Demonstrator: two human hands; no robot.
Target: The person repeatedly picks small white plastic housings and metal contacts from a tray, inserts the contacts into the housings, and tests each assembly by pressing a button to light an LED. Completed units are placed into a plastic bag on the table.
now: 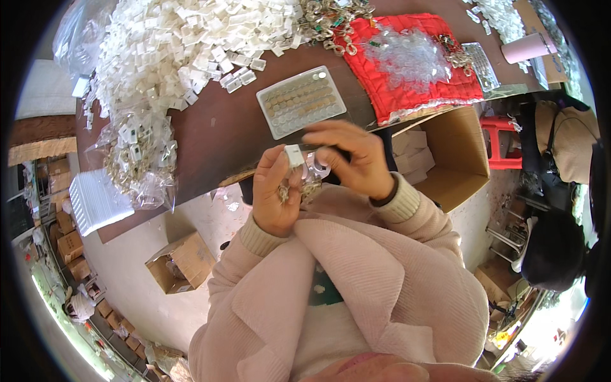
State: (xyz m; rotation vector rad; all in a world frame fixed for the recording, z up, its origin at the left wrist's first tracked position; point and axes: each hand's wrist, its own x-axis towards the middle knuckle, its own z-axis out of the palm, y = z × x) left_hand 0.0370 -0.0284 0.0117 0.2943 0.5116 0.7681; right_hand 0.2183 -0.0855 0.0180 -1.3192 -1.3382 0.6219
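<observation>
Near my chest, my left hand (273, 191) is closed around a small white plastic case (294, 155), holding it upright at the fingertips. Thin pale strands (308, 192) hang below it, beside the fingers. A clear, shiny plastic piece (317, 167) shows between the hands, touching or very close to my right thumb. My right hand (358, 159) is raised beside the case, with a gap between its thumb and curved fingers. Just beyond both hands lies a clear tray (275, 130) with rows of round button cells (302, 102), part silvery, part tan.
White plastic cases (191, 44) are heaped at the table's far left, beside bagged parts (137, 159) and stacked white trays (98, 200). A red quilted cloth (382, 105) bears clear pieces. Cardboard boxes (461, 153) stand below, near a red stool (499, 143) and another person (563, 127).
</observation>
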